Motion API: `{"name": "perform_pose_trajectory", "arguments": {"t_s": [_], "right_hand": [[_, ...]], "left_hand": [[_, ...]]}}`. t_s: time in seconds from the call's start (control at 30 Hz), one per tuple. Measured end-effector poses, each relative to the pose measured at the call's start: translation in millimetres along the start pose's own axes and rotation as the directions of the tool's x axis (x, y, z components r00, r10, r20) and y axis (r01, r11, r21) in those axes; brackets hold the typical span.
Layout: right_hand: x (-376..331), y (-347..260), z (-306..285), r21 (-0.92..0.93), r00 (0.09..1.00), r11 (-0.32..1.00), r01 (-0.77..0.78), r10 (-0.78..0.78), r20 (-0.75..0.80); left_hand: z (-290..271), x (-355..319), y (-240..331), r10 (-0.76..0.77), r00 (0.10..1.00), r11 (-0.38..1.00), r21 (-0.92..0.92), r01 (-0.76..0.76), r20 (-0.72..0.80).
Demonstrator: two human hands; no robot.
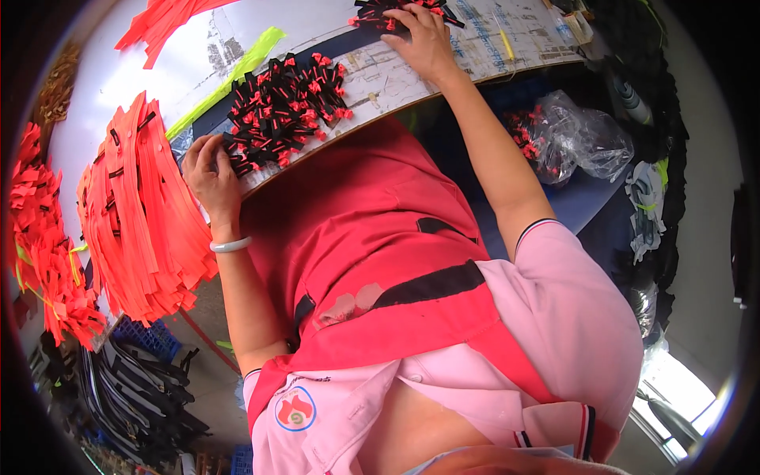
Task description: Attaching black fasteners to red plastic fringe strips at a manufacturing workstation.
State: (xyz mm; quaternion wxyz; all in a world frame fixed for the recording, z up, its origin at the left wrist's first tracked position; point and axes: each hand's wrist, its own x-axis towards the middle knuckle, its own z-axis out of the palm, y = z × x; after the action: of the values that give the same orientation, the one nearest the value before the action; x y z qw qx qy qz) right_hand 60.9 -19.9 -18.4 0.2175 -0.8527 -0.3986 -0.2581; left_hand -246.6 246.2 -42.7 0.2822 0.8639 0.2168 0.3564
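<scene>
A heap of small black fabric tabs with bright coral-red ends lies along the near edge of the white table. At the heap's left end is my left hand, its fingers bent together against the outermost tabs; what they grip is hidden. My right hand reaches to the far side, fingers apart and resting on a smaller pile of similar black and red tabs. A pale bangle circles my left wrist.
Long coral-red strips hang over the table's left edge, beside more red pieces. A yellow-green strip lies behind the heap. Below right sits a clear plastic bag near more red pieces. Dark straps hang at lower left.
</scene>
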Motion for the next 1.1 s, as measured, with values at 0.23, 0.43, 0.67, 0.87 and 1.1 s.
{"name": "perform_pose_trajectory", "arguments": {"t_s": [0.23, 0.43, 0.67, 0.87, 1.1], "right_hand": [[-21, 47, -31, 0.175, 0.951, 0.978, -0.11, 0.052, 0.304], [-31, 48, -46, 0.237, 0.963, 0.954, -0.184, 0.127, 0.238], [-19, 30, -50, 0.229, 0.933, 0.962, -0.147, 0.058, 0.355], [-19, 20, -40, 0.149, 0.888, 0.964, -0.22, 0.135, 0.438], [-10, 11, -45, 0.066, 0.858, 0.964, -0.257, 0.196, 0.475]], "left_hand": [[0, -1, -1, -0.005, 1.0, 1.0, -0.012, 0.005, -0.001], [-1, 0, 0, -0.012, 1.0, 1.0, -0.008, 0.012, 0.017], [-1, -2, -1, -0.011, 1.0, 1.0, 0.014, 0.011, 0.015], [0, -1, 0, -0.01, 1.0, 1.0, -0.021, 0.01, 0.009], [-1, -1, 2, -0.014, 1.0, 1.0, -0.019, 0.015, 0.008]]}}
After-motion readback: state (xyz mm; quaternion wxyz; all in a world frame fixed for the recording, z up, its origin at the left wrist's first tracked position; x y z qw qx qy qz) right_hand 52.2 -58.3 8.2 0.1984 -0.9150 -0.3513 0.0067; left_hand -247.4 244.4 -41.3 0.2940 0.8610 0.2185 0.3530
